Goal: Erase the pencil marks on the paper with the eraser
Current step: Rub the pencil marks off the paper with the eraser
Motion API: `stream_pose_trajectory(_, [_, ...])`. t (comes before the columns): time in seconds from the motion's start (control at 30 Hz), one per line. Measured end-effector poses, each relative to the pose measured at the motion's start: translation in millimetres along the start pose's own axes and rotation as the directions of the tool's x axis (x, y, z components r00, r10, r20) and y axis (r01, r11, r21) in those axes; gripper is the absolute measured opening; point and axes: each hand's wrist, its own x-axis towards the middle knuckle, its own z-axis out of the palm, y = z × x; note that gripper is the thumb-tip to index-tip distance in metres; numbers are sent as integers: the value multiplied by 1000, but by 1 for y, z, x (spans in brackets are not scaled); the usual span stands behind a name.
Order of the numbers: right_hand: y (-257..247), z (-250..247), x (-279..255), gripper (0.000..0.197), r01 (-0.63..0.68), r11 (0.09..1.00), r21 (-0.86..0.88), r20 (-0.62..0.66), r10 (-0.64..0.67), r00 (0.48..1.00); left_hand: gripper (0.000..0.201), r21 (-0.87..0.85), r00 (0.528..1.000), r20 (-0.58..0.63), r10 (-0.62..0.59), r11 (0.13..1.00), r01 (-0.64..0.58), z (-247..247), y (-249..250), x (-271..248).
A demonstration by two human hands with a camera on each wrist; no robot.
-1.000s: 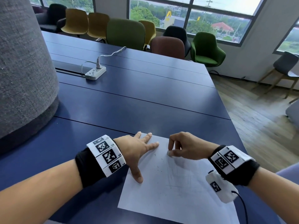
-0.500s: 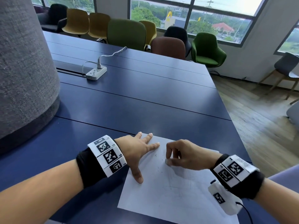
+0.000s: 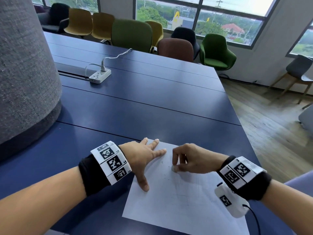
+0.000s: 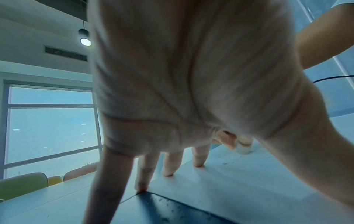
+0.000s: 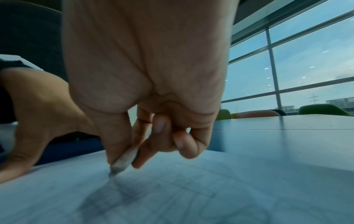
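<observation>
We saw the right hand [image 3: 191, 160] pinching the eraser [image 3: 174, 167] onto the paper [image 3: 177, 200]; faint pencil marks [image 3: 194, 189] lay toward its near edge, while the left hand [image 3: 144, 158] pressed flat, fingers straight, at the far-left corner.

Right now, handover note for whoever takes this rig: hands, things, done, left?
Left hand: open, fingers spread flat, pressing the paper down at its far left corner on the blue table.
Right hand: pinch grip on the eraser, its tip touching the paper near the far edge.
Done: some rubbing, judging by the eraser crumbs beside the eraser.
Left: faint pencil lines show across the middle of the sheet; work nearer from here.
</observation>
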Motion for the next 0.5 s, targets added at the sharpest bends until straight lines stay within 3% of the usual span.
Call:
stream_pose_trajectory(0.1, [3,4,-2,13,-17,999,32,-53,19,998,133,-4,1000,-3,-4,1000,4,0,1,-1])
stream_pose_trajectory(0.27, [-11,10,-14,11,57,998,24,127,-60,990,133,2,1000,4,1,1000,-1,-2,2,-3])
stream_pose_trajectory(0.4, [-6,6,-11,11,7,998,67,-22,-6,1000,133,-3,1000,6,4,1000,-4,-2,1,-3])
stream_pose_trajectory(0.5, [-14,13,-18,8,49,996,76,84,-56,995,133,1,1000,2,2,1000,-2,-2,1,-3])
